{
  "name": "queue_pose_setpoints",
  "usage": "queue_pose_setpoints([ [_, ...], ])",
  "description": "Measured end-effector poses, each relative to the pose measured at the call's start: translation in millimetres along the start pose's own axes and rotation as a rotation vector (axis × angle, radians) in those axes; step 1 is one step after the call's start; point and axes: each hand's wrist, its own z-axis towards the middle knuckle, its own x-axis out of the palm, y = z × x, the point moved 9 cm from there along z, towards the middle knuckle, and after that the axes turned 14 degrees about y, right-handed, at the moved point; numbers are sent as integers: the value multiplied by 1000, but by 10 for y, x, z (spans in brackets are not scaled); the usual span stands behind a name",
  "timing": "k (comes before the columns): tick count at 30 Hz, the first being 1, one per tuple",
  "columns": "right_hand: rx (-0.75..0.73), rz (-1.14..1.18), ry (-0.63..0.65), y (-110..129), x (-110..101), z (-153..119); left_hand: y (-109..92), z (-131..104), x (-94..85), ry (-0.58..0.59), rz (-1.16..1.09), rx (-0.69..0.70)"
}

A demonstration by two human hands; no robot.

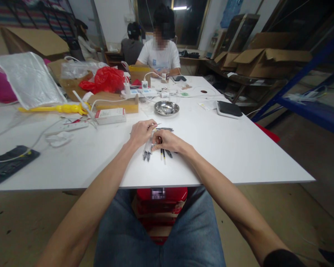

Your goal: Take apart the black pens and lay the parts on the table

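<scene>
My left hand (143,132) is closed, thumb and fingers pinching a thin piece whose pointed tip sticks out to the right; it looks like a pen refill. Close beside it, my right hand (168,140) curls in a pinch over the pens, and what its fingertips hold is hidden. Clear pen barrels (147,151) with dark ends lie below and between the hands. Black refills with yellow bands (163,155) poke out under my right hand, next to a black pen part (169,153). More dark slim pieces (165,129) rest just beyond the fingers.
A shiny metal bowl (167,114) with small items inside stands beyond my hands. A white box (110,115), a power strip (72,127) and cables lie left. A black-topped device (229,109) sits right. Across the white table (239,155) sits a person in a white shirt (160,55).
</scene>
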Motion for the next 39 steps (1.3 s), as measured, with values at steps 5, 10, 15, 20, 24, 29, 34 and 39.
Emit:
queue_pose_setpoints([
  [5, -5, 9, 18, 8, 20, 0, 0, 3, 13, 4, 7, -1],
  [10, -5, 38, 41, -10, 51, -7, 0, 5, 28, 10, 18, 2],
  [15, -75, 65, -134, -17, -194, -83, 8, 9, 15, -1, 21, -4],
  [20, -99, 222, -514, -100, -561, -251, -52, 10, 23, 32, 3, 25],
  [24, -102, 325, -715, -150, -637, -357, -109, 0, 37, 44, -42, 63],
  [29, -64, 290, -852, -167, -686, -464, -138, -17, 25, 21, -104, 92],
  [34, -80, 400, -755, -270, -652, -372, -152, -26, 3, 5, -119, 106],
  [39, -131, 487, -793, -302, -643, -369, -195, -26, 15, 15, -158, 132],
])
